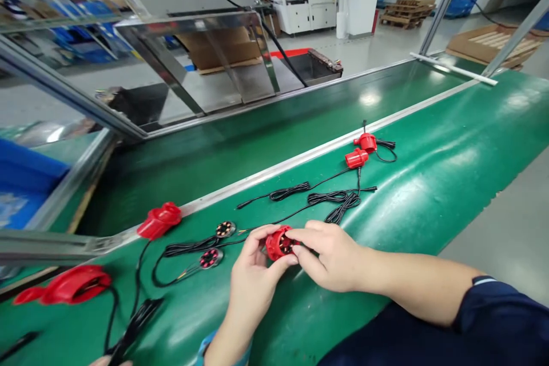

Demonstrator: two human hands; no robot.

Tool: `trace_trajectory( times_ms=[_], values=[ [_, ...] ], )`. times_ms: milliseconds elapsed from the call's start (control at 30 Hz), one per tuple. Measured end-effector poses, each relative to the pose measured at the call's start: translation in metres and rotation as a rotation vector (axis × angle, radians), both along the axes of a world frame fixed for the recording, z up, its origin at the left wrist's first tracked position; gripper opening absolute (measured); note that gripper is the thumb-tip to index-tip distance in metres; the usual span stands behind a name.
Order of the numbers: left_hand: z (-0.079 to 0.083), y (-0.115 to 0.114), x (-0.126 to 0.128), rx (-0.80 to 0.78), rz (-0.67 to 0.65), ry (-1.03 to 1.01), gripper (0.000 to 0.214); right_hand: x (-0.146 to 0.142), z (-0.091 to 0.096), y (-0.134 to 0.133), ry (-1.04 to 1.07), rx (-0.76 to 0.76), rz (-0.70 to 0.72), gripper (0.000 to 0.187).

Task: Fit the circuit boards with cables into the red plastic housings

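Observation:
My left hand (253, 271) and my right hand (328, 254) are both closed around a small red round housing (278, 243) with a coil part inside it, held just above the green belt (429, 183). A black cable (300, 211) runs from the housing toward bundled coils. Two loose coil discs (225, 229) (210, 258) with black leads lie just left of my hands.
Two red housings with coiled black cables (362, 151) lie farther along the belt. More red housings (159, 221) (71, 285) lie at the left with cables. A blue bin (21, 174) stands at far left. A metal frame (206, 57) rises behind the belt.

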State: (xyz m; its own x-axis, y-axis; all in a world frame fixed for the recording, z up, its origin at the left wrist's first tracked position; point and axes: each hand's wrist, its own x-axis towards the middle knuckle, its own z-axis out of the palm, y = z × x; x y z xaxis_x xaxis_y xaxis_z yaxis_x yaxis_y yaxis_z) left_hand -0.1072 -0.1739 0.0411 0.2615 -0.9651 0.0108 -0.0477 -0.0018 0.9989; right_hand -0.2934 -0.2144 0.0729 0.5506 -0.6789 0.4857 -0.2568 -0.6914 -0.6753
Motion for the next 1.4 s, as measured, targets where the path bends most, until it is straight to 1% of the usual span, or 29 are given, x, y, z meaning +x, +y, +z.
trace_trajectory(
  times_ms=[67, 167, 267, 400, 533, 733, 900, 1000, 1100, 1200, 1300, 1400],
  values=[
    [0.000, 0.000, -0.001, 0.010, -0.023, -0.004, 0.061, -0.001, 0.000, 0.001, 0.113, -0.013, -0.021, 0.029],
    [0.003, -0.001, -0.003, 0.036, -0.067, 0.017, 0.060, -0.002, -0.001, 0.001, 0.201, -0.018, -0.033, 0.029],
    [0.004, -0.001, -0.004, 0.048, -0.079, 0.031, 0.059, -0.002, -0.001, -0.001, 0.206, 0.009, -0.005, 0.026],
    [0.001, -0.001, -0.003, 0.076, -0.074, 0.033, 0.059, -0.001, 0.000, -0.007, 0.197, 0.071, 0.060, 0.016],
    [0.001, -0.001, -0.003, 0.087, -0.093, 0.029, 0.061, -0.001, 0.001, -0.009, 0.200, 0.096, 0.057, 0.013],
    [0.004, -0.002, -0.006, 0.096, -0.100, 0.049, 0.059, -0.002, 0.000, -0.008, 0.153, 0.064, 0.075, 0.014],
    [0.003, -0.001, -0.008, 0.092, -0.074, 0.056, 0.060, -0.004, 0.001, -0.007, 0.155, 0.044, 0.074, 0.018],
    [0.000, -0.001, -0.009, 0.080, -0.041, 0.003, 0.060, -0.005, 0.004, -0.007, 0.104, 0.071, 0.098, 0.020],
    [-0.003, 0.000, -0.010, 0.058, -0.012, -0.050, 0.059, -0.004, 0.006, -0.006, 0.040, 0.144, 0.121, 0.021],
    [-0.004, 0.000, -0.010, 0.029, 0.026, -0.092, 0.057, -0.003, 0.006, -0.004, -0.055, 0.197, 0.111, 0.021],
    [-0.004, 0.000, -0.010, 0.012, 0.050, -0.092, 0.057, -0.002, 0.004, -0.002, -0.130, 0.195, 0.097, 0.026],
    [-0.005, -0.001, -0.010, -0.013, 0.056, -0.086, 0.057, -0.001, 0.003, -0.002, -0.116, 0.192, 0.076, 0.027]
  ],
)
